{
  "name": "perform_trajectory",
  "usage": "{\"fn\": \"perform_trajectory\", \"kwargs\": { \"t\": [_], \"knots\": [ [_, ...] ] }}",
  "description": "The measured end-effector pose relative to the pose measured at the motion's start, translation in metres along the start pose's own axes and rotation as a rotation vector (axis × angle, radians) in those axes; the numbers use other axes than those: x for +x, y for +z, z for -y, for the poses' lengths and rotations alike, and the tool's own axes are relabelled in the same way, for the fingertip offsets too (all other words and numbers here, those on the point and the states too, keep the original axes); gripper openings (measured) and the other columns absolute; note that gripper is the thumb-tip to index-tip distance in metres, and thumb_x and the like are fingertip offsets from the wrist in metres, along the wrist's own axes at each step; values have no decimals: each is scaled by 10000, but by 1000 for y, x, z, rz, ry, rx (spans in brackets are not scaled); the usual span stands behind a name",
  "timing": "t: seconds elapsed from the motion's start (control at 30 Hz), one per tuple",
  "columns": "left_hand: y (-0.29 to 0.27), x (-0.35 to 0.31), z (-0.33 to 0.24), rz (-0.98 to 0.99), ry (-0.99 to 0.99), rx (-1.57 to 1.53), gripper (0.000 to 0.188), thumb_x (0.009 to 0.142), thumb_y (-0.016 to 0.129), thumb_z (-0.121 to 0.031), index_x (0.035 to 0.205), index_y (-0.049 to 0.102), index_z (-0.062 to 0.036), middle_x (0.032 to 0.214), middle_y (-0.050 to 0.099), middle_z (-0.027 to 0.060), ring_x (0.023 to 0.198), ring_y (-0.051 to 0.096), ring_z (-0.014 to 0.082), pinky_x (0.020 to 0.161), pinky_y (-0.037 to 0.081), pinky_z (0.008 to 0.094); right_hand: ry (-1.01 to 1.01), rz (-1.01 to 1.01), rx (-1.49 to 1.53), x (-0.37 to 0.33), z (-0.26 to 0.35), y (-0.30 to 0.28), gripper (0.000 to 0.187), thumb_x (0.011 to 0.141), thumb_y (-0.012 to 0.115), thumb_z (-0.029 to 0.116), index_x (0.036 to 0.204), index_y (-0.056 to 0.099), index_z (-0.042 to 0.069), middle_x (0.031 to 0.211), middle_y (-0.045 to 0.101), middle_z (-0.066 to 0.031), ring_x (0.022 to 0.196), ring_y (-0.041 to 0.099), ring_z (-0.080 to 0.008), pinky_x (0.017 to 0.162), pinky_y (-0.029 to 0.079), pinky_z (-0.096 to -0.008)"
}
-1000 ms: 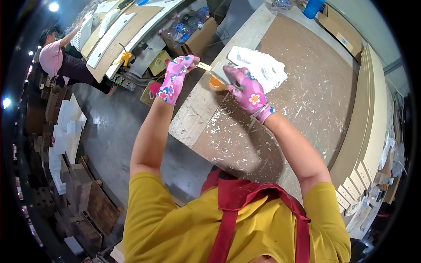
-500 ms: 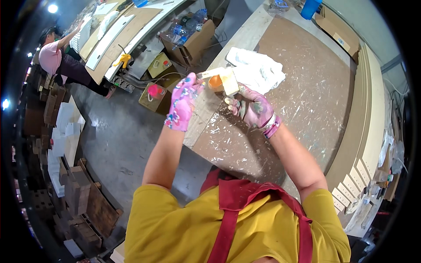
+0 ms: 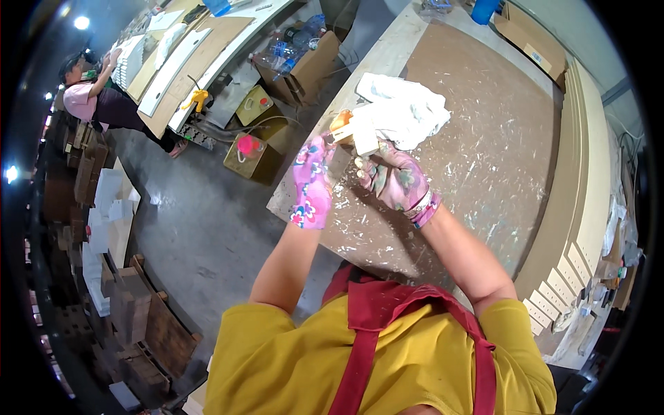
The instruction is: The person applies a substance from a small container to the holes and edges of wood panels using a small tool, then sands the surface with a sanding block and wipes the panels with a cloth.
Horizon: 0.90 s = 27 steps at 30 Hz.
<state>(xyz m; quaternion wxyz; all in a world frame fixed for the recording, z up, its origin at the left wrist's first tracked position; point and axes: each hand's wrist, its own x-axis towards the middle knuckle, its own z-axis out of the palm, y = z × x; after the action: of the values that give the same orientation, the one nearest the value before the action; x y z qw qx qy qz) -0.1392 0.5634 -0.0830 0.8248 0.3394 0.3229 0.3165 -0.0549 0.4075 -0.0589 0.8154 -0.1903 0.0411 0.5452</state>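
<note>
Both my hands wear pink flowered gloves, and the right glove is stained and dirty. My left hand [image 3: 311,181] pinches the end of a pale cream piece [image 3: 343,132] at the left edge of the work table. With its thumb and fingers, my right hand [image 3: 399,180] grips a cream block [image 3: 366,142]. The two pale pieces meet or overlap; I cannot tell whether they are joined. An orange rounded part [image 3: 341,120] shows just behind them, its kind unclear. A crumpled white cloth [image 3: 409,111] lies right beyond my hands.
White flecks cover the brown table top [image 3: 477,187]. Long cream boards [image 3: 570,200] stand along its right side. A cardboard box [image 3: 529,45] and a blue container [image 3: 486,10] are at the back. Metal cans [image 3: 252,158] stand on the floor leftward. Another person [image 3: 93,97] works at the far-left bench.
My left hand has come rightward and nearer to me. The pale pieces have turned, and the orange part now sits beyond them, close to the cloth. The other person's arms have shifted.
</note>
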Motion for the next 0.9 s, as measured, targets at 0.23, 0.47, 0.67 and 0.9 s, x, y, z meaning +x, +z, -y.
{"fn": "perform_trajectory", "kwargs": {
  "t": [0.23,0.47,0.67,0.9],
  "knots": [
    [-2,15,-15,-10,370,444,203,916,599,-127,1051,643,19,1019,639,48,896,593,117,834,471,242,-2,147,96,-18,-2,-23,382,954,474,172,1283,451,-20,1114,583,-170,943,598,-274,804,516,-422],
    [10,44,-28,267,852,1090,186,845,662,-75,1012,648,6,1018,643,86,896,595,160,817,478,282,49,175,216,-48,11,-46,396,933,492,203,1254,477,-28,1130,597,-192,1015,600,-305,892,493,-471],
    [27,45,-40,308,873,1175,163,852,652,-125,964,680,-9,980,665,115,871,633,241,775,500,341,-39,150,111,-81,12,-63,531,911,515,229,1359,402,-33,1276,529,-217,1083,580,-312,903,483,-447],
    [15,66,-52,262,736,1017,166,850,660,-145,941,676,-7,978,660,132,821,626,229,755,494,327,-88,208,215,-110,11,-67,473,939,457,143,1374,373,-23,1305,505,-244,1141,567,-346,913,505,-460]
  ]
}}
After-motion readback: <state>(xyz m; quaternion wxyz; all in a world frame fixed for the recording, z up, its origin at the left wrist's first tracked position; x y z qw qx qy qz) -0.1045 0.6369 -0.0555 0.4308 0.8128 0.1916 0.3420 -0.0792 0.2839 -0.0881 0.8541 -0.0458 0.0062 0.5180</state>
